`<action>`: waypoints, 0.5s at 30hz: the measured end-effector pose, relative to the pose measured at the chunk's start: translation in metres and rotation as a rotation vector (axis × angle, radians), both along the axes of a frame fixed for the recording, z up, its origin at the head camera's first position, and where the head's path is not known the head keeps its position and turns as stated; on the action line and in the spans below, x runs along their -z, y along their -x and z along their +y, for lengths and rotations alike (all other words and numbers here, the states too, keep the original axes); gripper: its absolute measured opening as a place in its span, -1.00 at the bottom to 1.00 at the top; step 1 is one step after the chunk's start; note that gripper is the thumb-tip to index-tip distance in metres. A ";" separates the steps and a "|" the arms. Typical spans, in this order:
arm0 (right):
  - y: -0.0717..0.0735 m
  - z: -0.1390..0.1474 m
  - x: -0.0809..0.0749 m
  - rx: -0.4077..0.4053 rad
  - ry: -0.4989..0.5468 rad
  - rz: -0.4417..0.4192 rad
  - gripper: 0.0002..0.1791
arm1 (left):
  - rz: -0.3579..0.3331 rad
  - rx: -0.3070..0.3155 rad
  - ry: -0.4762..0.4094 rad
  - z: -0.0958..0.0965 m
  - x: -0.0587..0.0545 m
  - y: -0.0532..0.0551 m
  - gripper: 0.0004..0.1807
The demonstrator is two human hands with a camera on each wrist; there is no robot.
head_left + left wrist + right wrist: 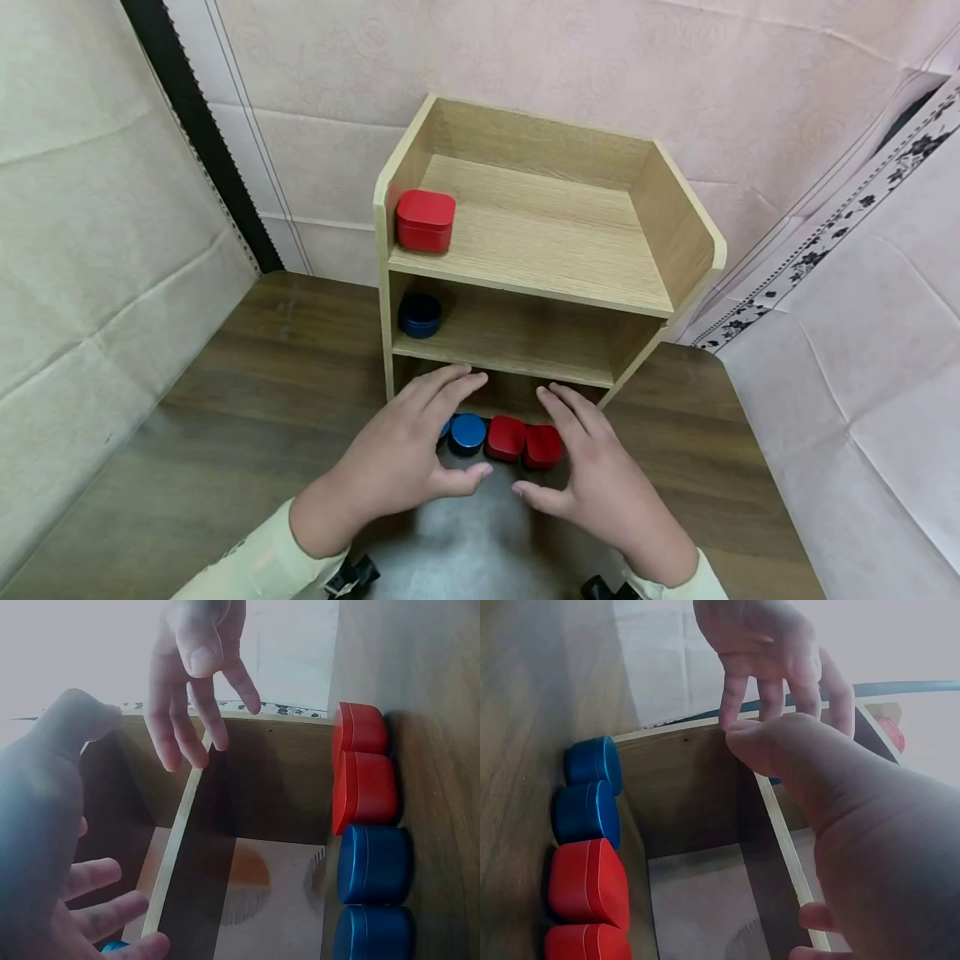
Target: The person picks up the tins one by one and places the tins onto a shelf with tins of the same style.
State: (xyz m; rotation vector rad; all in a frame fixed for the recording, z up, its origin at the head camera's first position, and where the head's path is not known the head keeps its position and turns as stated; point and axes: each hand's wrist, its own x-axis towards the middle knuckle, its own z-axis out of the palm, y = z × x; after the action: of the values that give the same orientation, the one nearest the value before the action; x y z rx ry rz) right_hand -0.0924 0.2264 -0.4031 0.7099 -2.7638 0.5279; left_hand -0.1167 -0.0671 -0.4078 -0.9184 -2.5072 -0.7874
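Both hands hover in front of a light wooden shelf [525, 292], above a row of tins on the table. My left hand [401, 446] spreads its fingers over the row's left end, holding nothing. Opposite it, my right hand [600, 475] is likewise spread and bare. The row holds two round blue tins [375, 864] and two squarish red tins [591, 881], side by side at the shelf's foot. Another red tin [426, 221] sits at the left of the top shelf board. Below it, a dark blue round tin [420, 315] stands on the middle board.
The shelf stands on a brown wooden table [247, 400], with pale patterned cloth [525, 58] behind and at both sides. Raised side panels [678, 221] edge its top board. A grey sheen covers the table between the forearms.
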 end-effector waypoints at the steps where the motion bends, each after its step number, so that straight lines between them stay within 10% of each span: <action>1: 0.001 0.001 0.000 0.000 0.011 0.001 0.32 | 0.008 0.001 -0.018 0.000 0.000 0.000 0.10; 15: 0.005 0.010 0.005 0.016 0.089 -0.022 0.19 | 0.037 0.005 -0.201 -0.011 -0.017 0.003 -0.10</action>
State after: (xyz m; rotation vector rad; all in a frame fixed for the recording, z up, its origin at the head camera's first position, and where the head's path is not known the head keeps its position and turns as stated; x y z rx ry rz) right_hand -0.0975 0.2364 -0.4081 0.6651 -2.7441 0.6544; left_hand -0.1194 -0.0777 -0.3903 -0.8623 -2.3435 -0.9940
